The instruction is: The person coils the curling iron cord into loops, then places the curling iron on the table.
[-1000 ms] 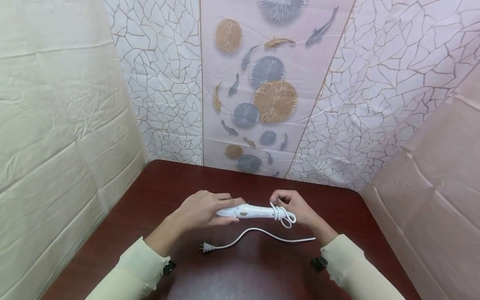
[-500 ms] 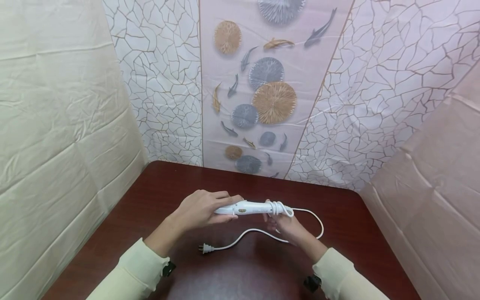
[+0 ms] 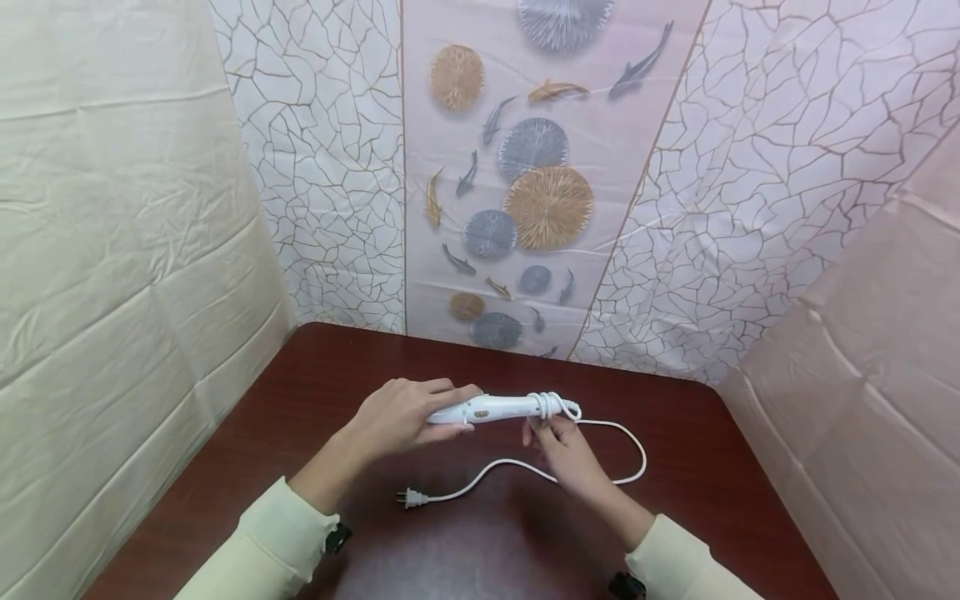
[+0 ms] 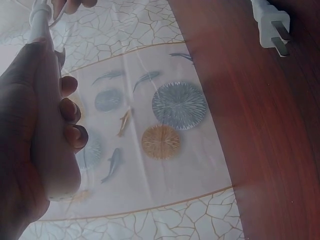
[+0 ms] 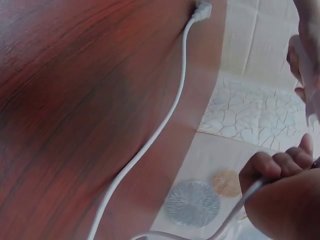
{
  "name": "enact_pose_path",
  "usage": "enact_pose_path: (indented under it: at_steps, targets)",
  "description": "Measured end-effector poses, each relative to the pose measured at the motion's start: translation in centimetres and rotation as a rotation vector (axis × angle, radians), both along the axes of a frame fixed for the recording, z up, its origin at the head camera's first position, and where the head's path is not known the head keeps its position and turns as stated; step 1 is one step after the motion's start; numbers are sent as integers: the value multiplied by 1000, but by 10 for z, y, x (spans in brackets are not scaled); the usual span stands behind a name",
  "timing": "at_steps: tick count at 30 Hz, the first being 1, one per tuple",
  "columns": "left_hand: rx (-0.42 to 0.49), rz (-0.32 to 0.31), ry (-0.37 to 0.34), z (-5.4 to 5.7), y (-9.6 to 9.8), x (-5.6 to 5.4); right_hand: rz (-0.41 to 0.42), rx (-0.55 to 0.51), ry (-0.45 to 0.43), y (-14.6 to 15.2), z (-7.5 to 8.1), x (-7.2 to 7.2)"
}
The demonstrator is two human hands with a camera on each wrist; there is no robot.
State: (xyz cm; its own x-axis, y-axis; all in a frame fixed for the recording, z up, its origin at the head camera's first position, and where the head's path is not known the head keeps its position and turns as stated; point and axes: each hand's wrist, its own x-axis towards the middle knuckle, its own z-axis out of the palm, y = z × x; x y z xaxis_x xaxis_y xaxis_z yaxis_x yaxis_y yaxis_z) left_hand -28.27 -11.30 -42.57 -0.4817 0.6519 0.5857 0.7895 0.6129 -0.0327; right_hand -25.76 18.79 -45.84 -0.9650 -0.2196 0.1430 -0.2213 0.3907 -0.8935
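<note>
A slim white hair straightener (image 3: 506, 407) with a small gold switch is held level above the table. My left hand (image 3: 397, 415) grips its left end, fingers wrapped round the body in the left wrist view. Turns of white power cord (image 3: 643, 455) are wound about its right end. Just below that end, my right hand (image 3: 576, 462) pinches the cord, which runs out of the curled fingers (image 5: 270, 167) in the right wrist view. From there the cord loops out to the right and back across the table to a two-prong plug (image 3: 411, 497).
The dark red-brown table (image 3: 360, 358) has its far edge against a patterned cloth backdrop (image 3: 330, 167) with fish and round motifs. Pale cloth walls (image 3: 135, 250) stand on the left and right sides. The plug lies near the middle front of the table.
My right hand has swung from behind the straightener's right end to below it, drawing cord round it. A cord loop now shows at the right. The left hand stays almost still.
</note>
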Motion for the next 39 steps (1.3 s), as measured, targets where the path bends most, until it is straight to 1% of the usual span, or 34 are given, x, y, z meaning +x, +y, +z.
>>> enact_pose_path:
  at_steps: [1, 5, 7, 10, 13, 15, 17, 21, 26, 28, 31, 34, 39]
  targets:
    - [2, 4, 3, 0, 0, 0, -2, 44, 76, 0, -1, 2]
    - [11, 17, 5, 1, -1, -1, -16, 249, 431, -1, -5, 8]
    - [20, 23, 2, 1, -1, -1, -11, 334, 562, -1, -6, 12]
    - [36, 25, -8, 2, -3, -1, -12, 467, 694, 0, -7, 18]
    - [45, 24, -18, 2, -4, -2, -30, 582, 837, 3, -8, 22]
    - [44, 23, -22, 2, -4, -2, -42, 631, 939, 6, -8, 22]
    - [43, 24, -25, 2, -4, -2, -49, 655, 1028, 10, -5, 21]
    - [38, 31, -25, 2, -4, -2, -30, 643, 1161, 14, 8, 18]
    - [31, 37, -32, 3, -3, -2, 12, 601, 1340, 16, 30, 13]
    - [25, 40, -37, 3, -3, -3, 21, 595, 1394, 16, 38, 11]
    - [21, 38, -42, 3, -1, -3, 21, 604, 1450, 16, 49, 10]
    - [13, 41, -41, 2, -1, -3, 35, 610, 1487, 17, 58, 7]
    - [-6, 43, -41, 2, 1, -2, 78, 628, 1508, 19, 72, 5]
